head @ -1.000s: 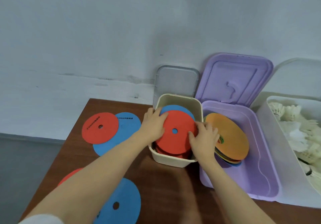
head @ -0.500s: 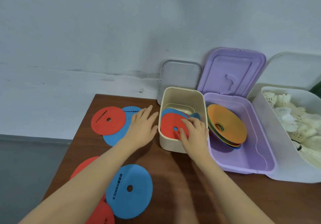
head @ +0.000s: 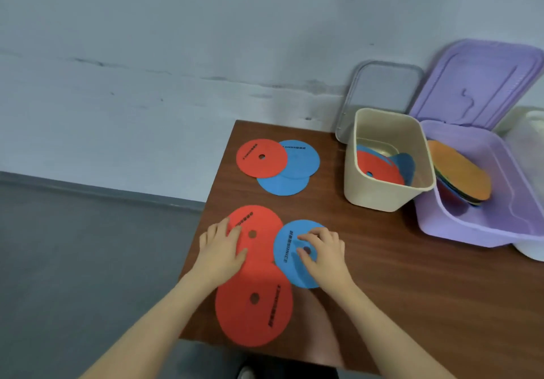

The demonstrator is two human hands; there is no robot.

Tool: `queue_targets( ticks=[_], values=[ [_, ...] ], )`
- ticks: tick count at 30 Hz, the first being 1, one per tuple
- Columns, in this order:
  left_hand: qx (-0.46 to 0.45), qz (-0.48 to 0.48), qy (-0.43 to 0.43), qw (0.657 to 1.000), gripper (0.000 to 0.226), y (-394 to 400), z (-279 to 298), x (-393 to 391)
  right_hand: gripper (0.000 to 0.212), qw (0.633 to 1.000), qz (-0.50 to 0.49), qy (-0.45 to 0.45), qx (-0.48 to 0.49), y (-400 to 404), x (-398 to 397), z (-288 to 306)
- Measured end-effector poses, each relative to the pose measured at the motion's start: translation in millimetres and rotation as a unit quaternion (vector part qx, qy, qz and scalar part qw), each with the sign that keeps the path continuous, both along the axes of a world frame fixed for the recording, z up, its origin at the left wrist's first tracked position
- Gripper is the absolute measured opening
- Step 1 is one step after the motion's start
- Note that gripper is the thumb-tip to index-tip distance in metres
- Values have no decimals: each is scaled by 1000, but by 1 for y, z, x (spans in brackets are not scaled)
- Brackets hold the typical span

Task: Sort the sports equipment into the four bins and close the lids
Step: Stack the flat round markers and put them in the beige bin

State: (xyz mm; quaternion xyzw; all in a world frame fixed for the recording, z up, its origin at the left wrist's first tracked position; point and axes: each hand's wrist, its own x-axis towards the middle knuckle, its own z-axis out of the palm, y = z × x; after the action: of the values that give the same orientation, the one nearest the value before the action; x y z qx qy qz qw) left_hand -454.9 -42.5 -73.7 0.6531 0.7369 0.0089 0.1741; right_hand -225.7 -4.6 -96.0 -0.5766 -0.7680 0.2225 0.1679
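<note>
**Two hands on flat discs at the tabletop's near-left corner**

We see a brown tabletop (head: 397, 290) w/ flat sports discs on it. The left hand (head: 219, 250) lies flat, fingers straight, on a red disc (head: 259, 231). The right hand (head: 322, 253) has curled fingertips on a blue disc (head: 290, 253), at its centre hole; we can't tell if it's gripped. A second red disc (head: 254, 305) lies nearest us. Farther back, a red disc overlaps two blue ones (head: 282, 166). To the right, a beige bin (head: 385, 193) holds red & blue discs; beside it, touching, a purple bin (head: 471, 225) holds a stack topped w/ orange. Both lids lean open against the wall.
</note>
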Motion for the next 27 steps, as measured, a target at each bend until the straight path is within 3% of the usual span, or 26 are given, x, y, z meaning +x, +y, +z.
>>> queue_targets(
  ticks=[3,7,12,21,27],
  values=[
    [-45,-10,4,999,63,-32,-15,-15,60,995,38,-65,-59,-23,-21,-14],
    [-81,-26,-7,996,78,-64,-30,-21,67,987,37,-125,-98,-55,-34,-31],
    [-71,-1,-54,996,82,-79,-41,-18,57,991,-16,-90,-93,-72,-46,-35],
    [66,-24,-232,970,71,-76,-45,-13,50,998,-53,36,-16,-80,-50,-33],
    [95,-48,-240,965,71,-24,-34,9,49,992,-121,39,-3,-47,-29,-22]
  ],
)
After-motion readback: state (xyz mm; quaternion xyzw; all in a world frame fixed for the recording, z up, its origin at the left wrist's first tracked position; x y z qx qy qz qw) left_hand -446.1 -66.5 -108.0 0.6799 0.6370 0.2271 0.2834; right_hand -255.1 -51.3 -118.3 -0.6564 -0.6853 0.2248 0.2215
